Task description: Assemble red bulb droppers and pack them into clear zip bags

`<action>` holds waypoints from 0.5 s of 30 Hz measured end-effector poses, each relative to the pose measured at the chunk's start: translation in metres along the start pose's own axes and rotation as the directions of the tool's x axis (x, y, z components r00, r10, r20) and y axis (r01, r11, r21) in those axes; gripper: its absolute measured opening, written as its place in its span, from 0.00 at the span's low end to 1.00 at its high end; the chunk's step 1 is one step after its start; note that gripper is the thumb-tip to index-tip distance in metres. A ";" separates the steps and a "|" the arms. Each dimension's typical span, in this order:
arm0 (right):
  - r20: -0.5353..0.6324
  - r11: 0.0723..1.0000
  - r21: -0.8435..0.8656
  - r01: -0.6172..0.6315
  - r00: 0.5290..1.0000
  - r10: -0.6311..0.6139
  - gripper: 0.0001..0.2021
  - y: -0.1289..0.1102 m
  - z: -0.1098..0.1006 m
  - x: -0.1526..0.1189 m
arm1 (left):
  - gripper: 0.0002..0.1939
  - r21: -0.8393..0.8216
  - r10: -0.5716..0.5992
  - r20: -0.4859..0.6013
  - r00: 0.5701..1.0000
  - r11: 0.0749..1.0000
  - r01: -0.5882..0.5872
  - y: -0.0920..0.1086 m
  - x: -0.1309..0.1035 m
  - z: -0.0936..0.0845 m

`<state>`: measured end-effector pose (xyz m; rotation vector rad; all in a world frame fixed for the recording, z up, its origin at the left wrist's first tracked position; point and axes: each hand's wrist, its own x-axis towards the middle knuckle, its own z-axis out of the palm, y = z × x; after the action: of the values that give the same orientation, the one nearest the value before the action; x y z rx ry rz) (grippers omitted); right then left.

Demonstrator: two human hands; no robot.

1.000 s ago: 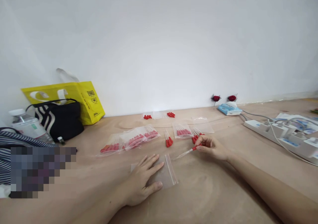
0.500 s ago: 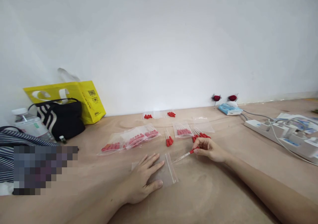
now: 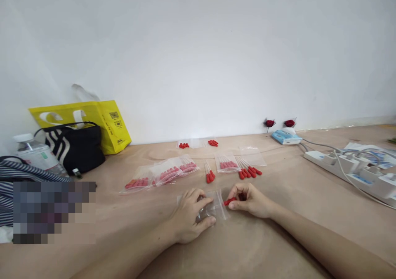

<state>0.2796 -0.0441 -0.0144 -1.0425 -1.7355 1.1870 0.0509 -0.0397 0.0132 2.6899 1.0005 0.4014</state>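
My left hand [image 3: 193, 217] rests on a clear zip-lock bag [image 3: 220, 213], thumb and forefinger bent against its film, which bulges between them. At the bag's zip edge, my right hand [image 3: 250, 200] pinches a glass dropper by its red rubber bulb [image 3: 229, 201]. The dropper's thin end points left at the bag's mouth; how far it reaches inside I cannot tell. Beyond the hands lie two loose red-bulbed droppers [image 3: 210, 176] and a fan of several more droppers [image 3: 250, 172]. A filled bag of droppers [image 3: 228, 164] lies between these.
Overlapping filled bags [image 3: 167, 173] lie behind my left hand. Two more small bags [image 3: 213, 143] are by the wall. A yellow bag [image 3: 119, 126], black pouch [image 3: 77, 147] and bottle [image 3: 38, 155] stand left. A tissue pack [image 3: 286, 137] and corded power strip [image 3: 340, 167] lie right.
My right hand has moved left and nearer to me, bringing the dropper to the bag's mouth. My left hand has shifted right with the bag, its fingers more bent.
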 end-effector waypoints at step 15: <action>0.051 0.992 0.117 -0.041 0.998 0.036 0.15 0.006 -0.012 0.001 | 0.23 -0.098 0.077 0.217 0.973 0.994 -0.056 -0.020 -0.027 -0.024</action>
<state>0.2915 -0.0374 -0.0169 -0.9874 -1.6676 1.3329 0.0108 -0.0400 0.0247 2.6199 0.8106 0.1512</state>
